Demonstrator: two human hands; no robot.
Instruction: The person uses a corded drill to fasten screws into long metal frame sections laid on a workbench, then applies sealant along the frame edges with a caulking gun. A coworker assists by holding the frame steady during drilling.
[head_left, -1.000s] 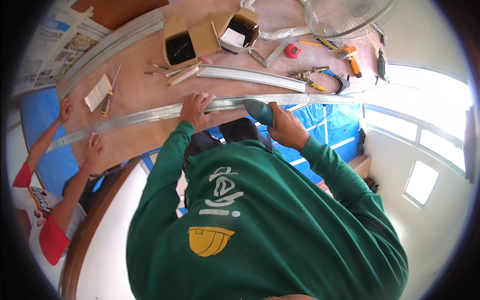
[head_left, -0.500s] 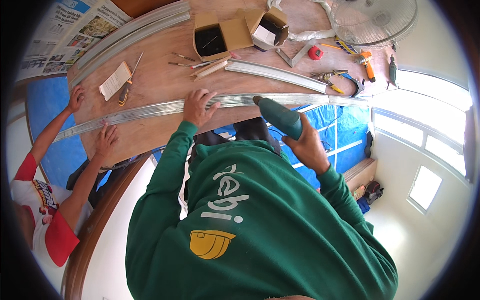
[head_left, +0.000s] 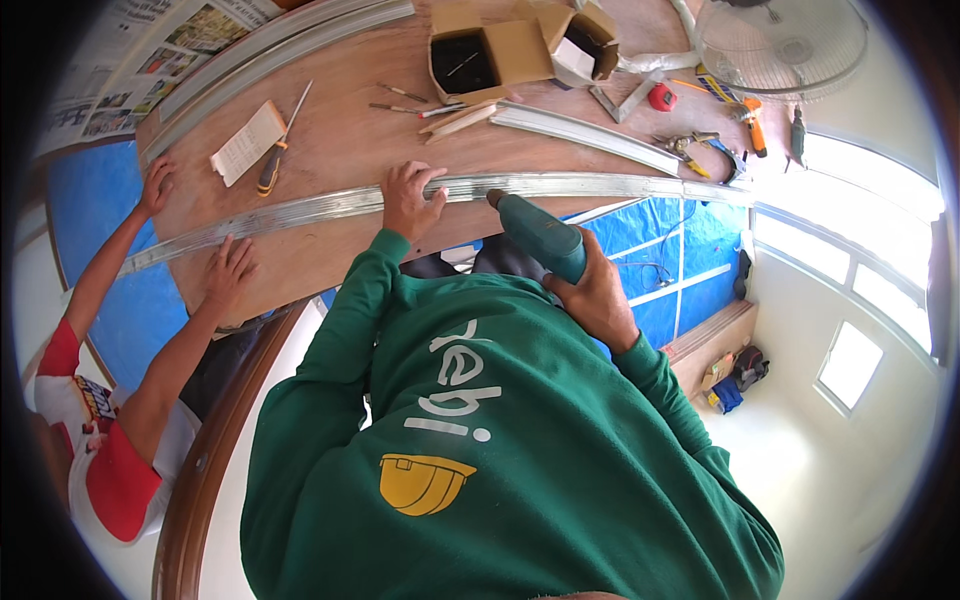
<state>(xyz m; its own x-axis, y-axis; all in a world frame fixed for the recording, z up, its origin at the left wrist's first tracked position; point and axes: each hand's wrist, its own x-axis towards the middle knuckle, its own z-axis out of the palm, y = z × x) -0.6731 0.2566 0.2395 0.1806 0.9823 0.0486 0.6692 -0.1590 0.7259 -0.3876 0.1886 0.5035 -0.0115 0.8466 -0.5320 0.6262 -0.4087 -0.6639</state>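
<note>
A long silvery metal channel (head_left: 310, 212) lies along the near edge of the wooden tabletop. My left hand (head_left: 408, 200) is closed over the channel, fingers curled across its top and thumb on the near side. In my right hand (head_left: 600, 290) is a green power drill (head_left: 540, 235), gripped at its rear end. Its dark chuck end points away from me and left, at the channel's near edge just right of my left hand. Whether the tip touches the metal I cannot tell.
At left, a co-worker's hands (head_left: 232, 268) rest by the channel and table edge. Farther back on the wooden table (head_left: 340, 140) lie a screwdriver (head_left: 270, 170), cardboard boxes (head_left: 520, 60), a white channel piece (head_left: 590, 138), pliers (head_left: 690, 150), a red tape measure (head_left: 661, 97) and a fan (head_left: 790, 50).
The drill's chuck end has moved left along the channel, closer to my left hand. My left hand keeps its hold. The whole view has shifted slightly.
</note>
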